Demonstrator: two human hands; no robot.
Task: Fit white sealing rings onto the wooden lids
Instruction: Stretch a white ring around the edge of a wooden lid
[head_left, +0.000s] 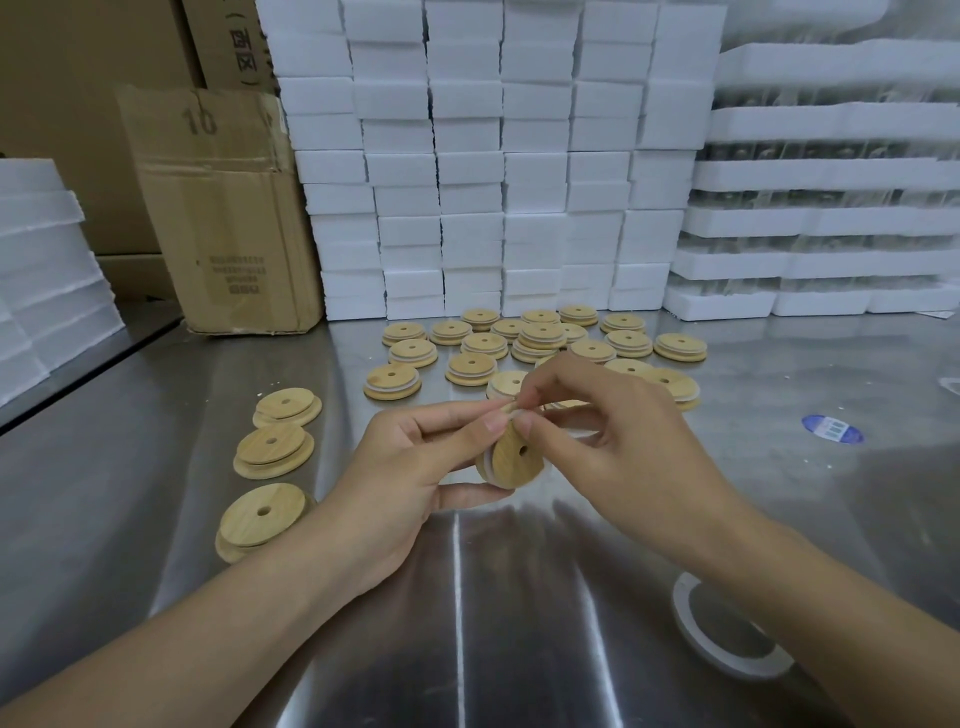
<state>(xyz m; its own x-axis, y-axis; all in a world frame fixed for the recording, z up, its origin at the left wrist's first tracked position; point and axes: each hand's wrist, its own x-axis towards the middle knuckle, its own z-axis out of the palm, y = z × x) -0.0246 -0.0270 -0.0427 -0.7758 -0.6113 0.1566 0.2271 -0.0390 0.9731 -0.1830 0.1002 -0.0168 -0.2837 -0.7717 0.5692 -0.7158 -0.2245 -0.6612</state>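
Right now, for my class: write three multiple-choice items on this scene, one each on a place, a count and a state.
1. Where is the loose white ring? A on the steel table by the right forearm; B on the cardboard box; C on the foam.
2. How many bare lids lie at the left? A two; B three; C six.
3. The held lid is: A flat on the table; B tilted in the air; C stacked.
1 A: it lies on steel beside the forearm. 2 B: three in a row. 3 B: left hand and right hand grip it.
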